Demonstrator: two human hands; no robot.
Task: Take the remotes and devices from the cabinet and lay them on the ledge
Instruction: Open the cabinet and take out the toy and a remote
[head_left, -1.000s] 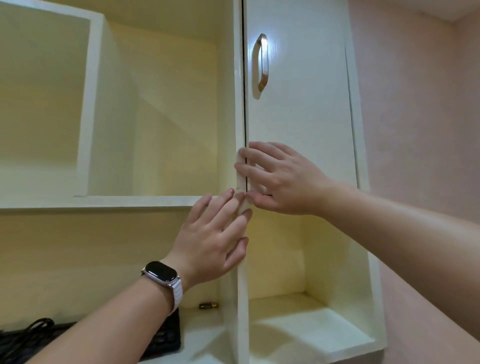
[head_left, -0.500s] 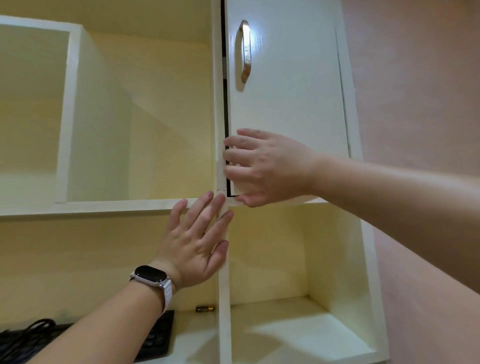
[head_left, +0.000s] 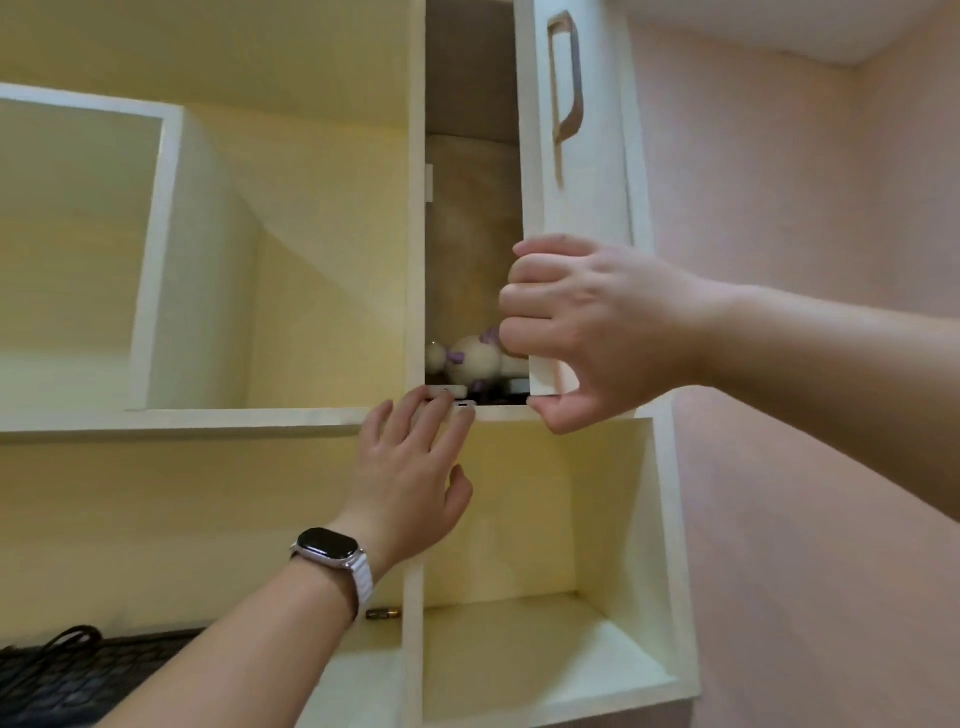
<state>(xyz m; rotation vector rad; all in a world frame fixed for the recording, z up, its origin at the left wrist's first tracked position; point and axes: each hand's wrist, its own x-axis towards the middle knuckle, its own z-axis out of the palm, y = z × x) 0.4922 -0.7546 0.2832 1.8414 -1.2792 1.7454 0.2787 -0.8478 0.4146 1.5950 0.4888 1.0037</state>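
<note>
The white cabinet door (head_left: 576, 171) stands partly swung out, and my right hand (head_left: 587, 327) grips its lower left edge. Inside the dark cabinet (head_left: 470, 208) lie a flat white device (head_left: 447, 389) at the front lip, a round cream soft toy (head_left: 475, 361) with purple bits, and dark items behind. My left hand (head_left: 410, 478), with a watch on the wrist, reaches up with spread fingers; its fingertips touch the front of the white device at the shelf edge.
Open cream shelf compartments (head_left: 291, 260) lie to the left and below. A small battery (head_left: 383, 614) rests on the lower shelf. A black keyboard with cable (head_left: 78, 670) sits at the bottom left. A pink wall (head_left: 805, 208) is to the right.
My right hand has pulled the cabinet door from nearly shut to partly open, showing the contents. My left hand has risen to the shelf edge and touches the white device.
</note>
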